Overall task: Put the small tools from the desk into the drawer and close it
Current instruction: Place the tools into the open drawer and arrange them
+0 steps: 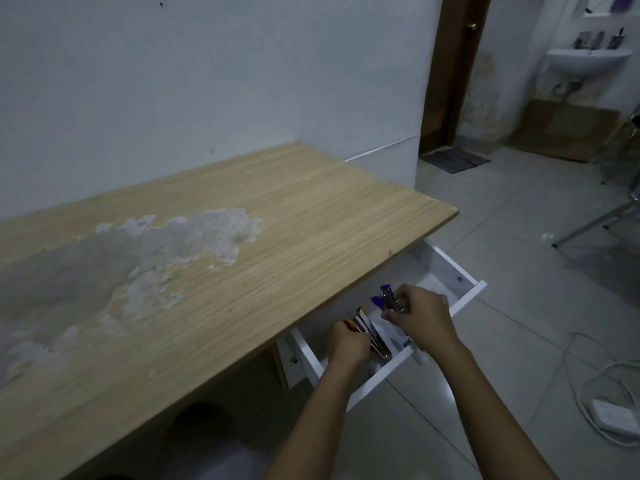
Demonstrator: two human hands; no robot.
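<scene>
Both hands are reaching into the open white drawer (465,301) under the desk (277,237) — left hand (348,342) grasping an orange-handled tool (360,325), right hand (424,317) gripping a purple-handled tool (386,296).

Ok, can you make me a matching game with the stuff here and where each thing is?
Things:
1. purple tool
2. orange tool
3. drawer
4. desk top

Places or states:
A. pulled open under the desk
B. held by the left hand
C. bare wood with a peeled grey patch
D. held by the right hand

Pairs: 1-D, 2-B, 3-A, 4-C
</scene>
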